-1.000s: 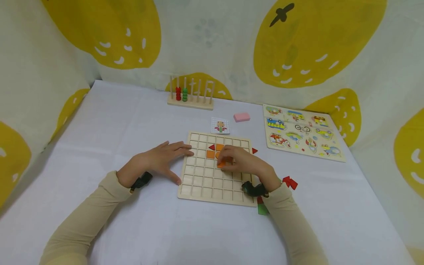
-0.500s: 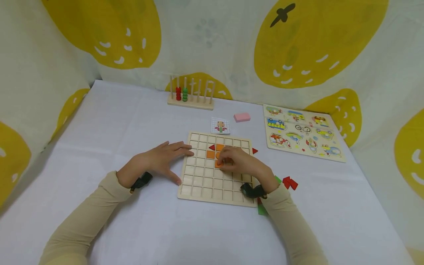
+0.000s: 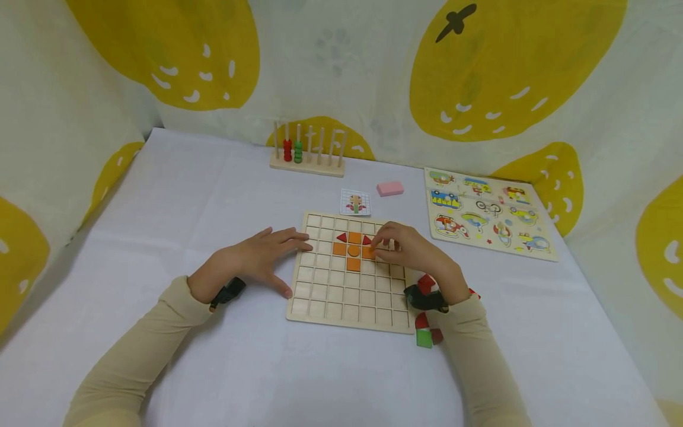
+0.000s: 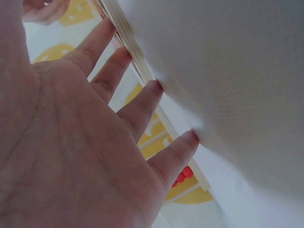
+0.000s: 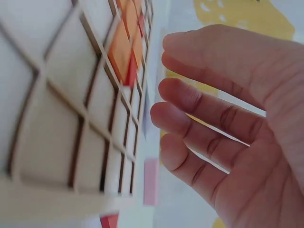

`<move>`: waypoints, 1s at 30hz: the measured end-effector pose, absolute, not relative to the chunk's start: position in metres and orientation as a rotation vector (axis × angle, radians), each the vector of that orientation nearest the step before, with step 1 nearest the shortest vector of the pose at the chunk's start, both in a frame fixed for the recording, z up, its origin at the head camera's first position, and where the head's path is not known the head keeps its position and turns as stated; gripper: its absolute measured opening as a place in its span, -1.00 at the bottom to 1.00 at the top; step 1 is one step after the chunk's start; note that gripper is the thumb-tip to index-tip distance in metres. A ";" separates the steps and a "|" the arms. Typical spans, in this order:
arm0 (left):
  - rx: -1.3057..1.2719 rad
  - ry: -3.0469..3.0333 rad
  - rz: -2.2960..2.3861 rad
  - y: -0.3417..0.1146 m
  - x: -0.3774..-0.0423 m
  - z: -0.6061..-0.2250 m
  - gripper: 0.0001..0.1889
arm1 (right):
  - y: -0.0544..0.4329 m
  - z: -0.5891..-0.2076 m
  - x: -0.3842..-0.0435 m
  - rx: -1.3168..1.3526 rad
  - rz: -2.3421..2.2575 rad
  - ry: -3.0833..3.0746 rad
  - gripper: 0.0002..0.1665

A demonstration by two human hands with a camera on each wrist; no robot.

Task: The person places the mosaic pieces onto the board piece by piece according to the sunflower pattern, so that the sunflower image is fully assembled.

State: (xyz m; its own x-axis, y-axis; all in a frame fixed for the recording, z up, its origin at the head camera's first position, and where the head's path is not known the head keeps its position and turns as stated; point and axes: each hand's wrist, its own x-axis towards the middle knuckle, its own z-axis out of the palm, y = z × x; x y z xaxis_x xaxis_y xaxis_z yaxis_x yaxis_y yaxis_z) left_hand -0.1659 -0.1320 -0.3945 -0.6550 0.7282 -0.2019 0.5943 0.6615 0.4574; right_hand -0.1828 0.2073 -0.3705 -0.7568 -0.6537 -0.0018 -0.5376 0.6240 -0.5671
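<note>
A wooden grid board (image 3: 325, 293) lies in front of me. My left hand (image 3: 267, 255) has its fingers spread, with fingertips touching the board's left edge; the left wrist view shows them along that edge. My right hand (image 3: 408, 248) is over the board's upper right part, fingertips beside an orange square (image 3: 367, 253). In the right wrist view the right hand (image 5: 223, 104) has loosely bent fingers with nothing visible between them. Other orange squares surround an orange disc (image 3: 354, 251), including a lower orange square (image 3: 353, 264). Red triangles (image 3: 342, 237) flank the top square.
A pattern card (image 3: 354, 202) and a pink block (image 3: 390, 188) lie behind the board. Farther back stands a peg rack (image 3: 306, 168); a vehicle puzzle (image 3: 491, 213) is at right. Loose red pieces and a green square (image 3: 424, 338) lie right of the board.
My right hand has let go of the lower orange square, which sits in its cell, and moved right. The right orange square and a red triangle have come into sight. The left hand stays still.
</note>
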 end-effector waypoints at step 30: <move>1.027 2.507 0.480 -0.132 -0.166 -0.394 0.04 | 0.263 -0.382 -0.195 -0.683 -0.787 2.787 -0.93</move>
